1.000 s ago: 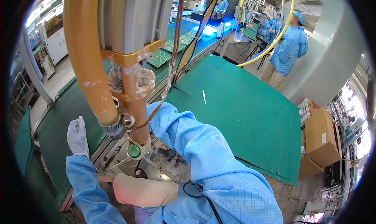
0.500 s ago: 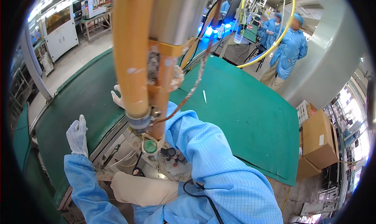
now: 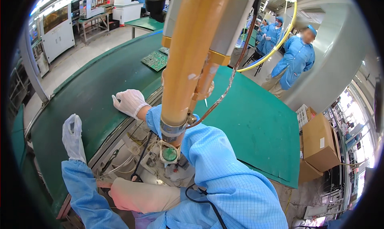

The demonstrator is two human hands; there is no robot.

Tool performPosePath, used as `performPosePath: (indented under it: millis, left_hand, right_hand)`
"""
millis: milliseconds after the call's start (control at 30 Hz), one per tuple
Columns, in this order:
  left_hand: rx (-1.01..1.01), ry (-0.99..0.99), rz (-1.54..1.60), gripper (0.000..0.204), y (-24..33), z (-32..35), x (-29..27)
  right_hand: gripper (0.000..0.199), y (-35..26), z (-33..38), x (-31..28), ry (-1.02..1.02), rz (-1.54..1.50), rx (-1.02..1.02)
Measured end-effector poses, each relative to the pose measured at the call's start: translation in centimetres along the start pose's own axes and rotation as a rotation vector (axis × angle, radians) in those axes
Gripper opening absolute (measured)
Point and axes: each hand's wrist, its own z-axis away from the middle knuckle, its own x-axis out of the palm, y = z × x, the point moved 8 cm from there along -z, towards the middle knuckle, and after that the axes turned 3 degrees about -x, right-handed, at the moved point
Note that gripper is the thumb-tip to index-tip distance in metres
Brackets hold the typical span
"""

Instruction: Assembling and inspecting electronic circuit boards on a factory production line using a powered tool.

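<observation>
Over the dark green mat-covered bench [image 3: 94, 83] at the left, both my hands wear thin white gloves. My left hand [image 3: 73, 139] is near the bench's front side, its fingers loosely extended and nothing visible in them. Farther along, my right hand [image 3: 130, 103] reaches across the bench's inner edge. Its fingers are bent with a gap at the tips, and I see nothing held. Beyond it lie green circuit boards [image 3: 155, 61]. A large amber cylinder fixture [image 3: 192, 57] with metal parts hangs close in front, covering part of my right sleeve.
A second green bench [image 3: 252, 125] spreads to the right, with a small white pointed piece [image 3: 206, 103] on it. A yellow hose [image 3: 276, 49] loops above. Cardboard boxes [image 3: 320, 143] stand at the far right. Several people in blue coats stand beyond the benches.
The view has shifted, so the fixture sits farther right and the circuit boards show. My right hand, mostly hidden behind the fixture before, is now in plain sight. My left hand stays nearly in place.
</observation>
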Motion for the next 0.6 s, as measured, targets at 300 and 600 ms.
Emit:
performPosePath:
  millis: [300, 600]
  left_hand:
    - [-0.098, 0.061, 0.019, 0.044, 0.7, 0.5, 0.0]
    - [-0.22, 0.051, -0.064, 0.045, -0.1, 0.8, -0.6]
  right_hand:
    - [0.035, 0.5, -0.1, 0.8, -0.137, 0.032, 0.024]
    - [0.036, -0.3, -0.2, 1.4, -0.172, 0.051, 0.009]
